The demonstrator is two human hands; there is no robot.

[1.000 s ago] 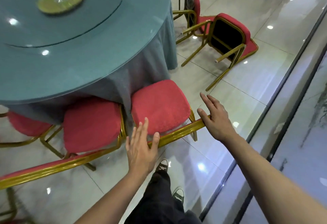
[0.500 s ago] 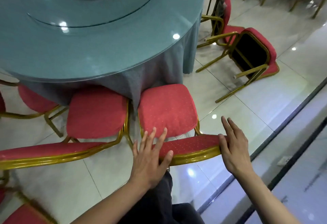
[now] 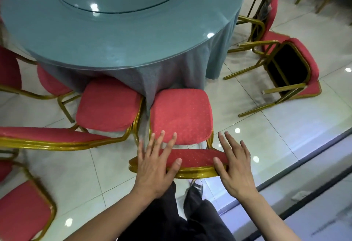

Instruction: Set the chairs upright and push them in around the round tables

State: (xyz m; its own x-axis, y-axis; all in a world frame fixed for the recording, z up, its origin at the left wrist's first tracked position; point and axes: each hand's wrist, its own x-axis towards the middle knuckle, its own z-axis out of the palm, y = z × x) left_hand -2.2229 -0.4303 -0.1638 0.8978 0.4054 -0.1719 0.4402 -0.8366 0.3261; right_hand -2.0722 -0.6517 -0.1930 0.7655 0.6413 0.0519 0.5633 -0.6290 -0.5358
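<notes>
**One chair is in, one is still on its side**

Our left hand (image 3: 155,166) and our right hand (image 3: 235,166) both lie flat on the top of the near chair's back (image 3: 196,160). Our fingers are straight and spread out. They press on the red pad and do not wrap around it. The left thumb touches the gold edge.

The near chair (image 3: 181,114) stands up on its legs. Its seat points away from us, and its front edge is tucked against the grey cloth of the round table (image 3: 122,31). We think this chair is pushed in about as far as it can go.

The chair back runs from side to side in front of us, with one hand near each end. So a push would go straight ahead, toward the table.

The tipped chair (image 3: 291,69) lies on its side on the floor (image 3: 238,107), ahead and off to our right, well apart from our hands. Its gold legs point toward the table. Our right hand is the nearer one. We think that chair comes next, and we would have to step to the right to reach it.
</notes>
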